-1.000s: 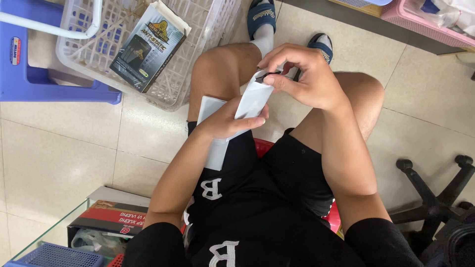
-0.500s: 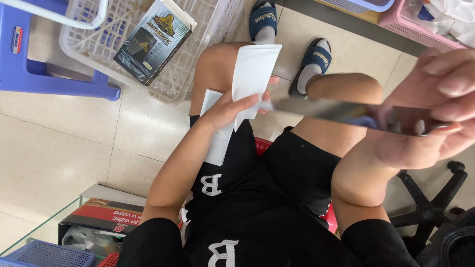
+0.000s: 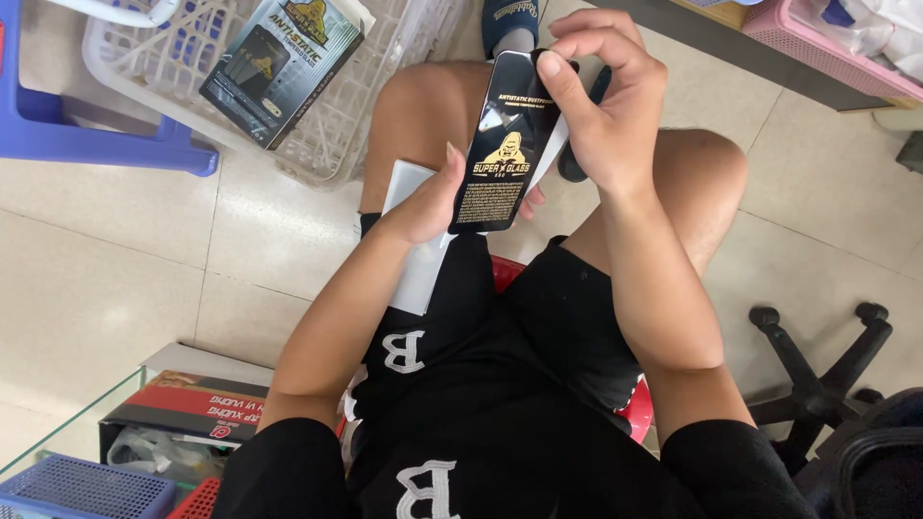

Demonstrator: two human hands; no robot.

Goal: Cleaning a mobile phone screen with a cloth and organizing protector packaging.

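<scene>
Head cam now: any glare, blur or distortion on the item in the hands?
Head view: sharp, no motion blur on the left hand or right hand. The glossy black sleeve they hold shows a pale reflection patch near its upper part. Lighting is even and soft; the white basket and chair base near the edges look slightly stretched.

Glossy black film sleeve (image 3: 502, 144); white plastic lattice basket (image 3: 356, 115); smooth glazed floor tiles (image 3: 115, 279).

I count two hands, the left hand (image 3: 423, 207) and right hand (image 3: 606, 101), on one black glossy sleeve (image 3: 500, 144). I see one white card (image 3: 418, 240) on the lap, one white basket (image 3: 385, 106) with one packet (image 3: 279, 62) inside. One blue stool (image 3: 58, 125), one red box (image 3: 192, 408).
</scene>
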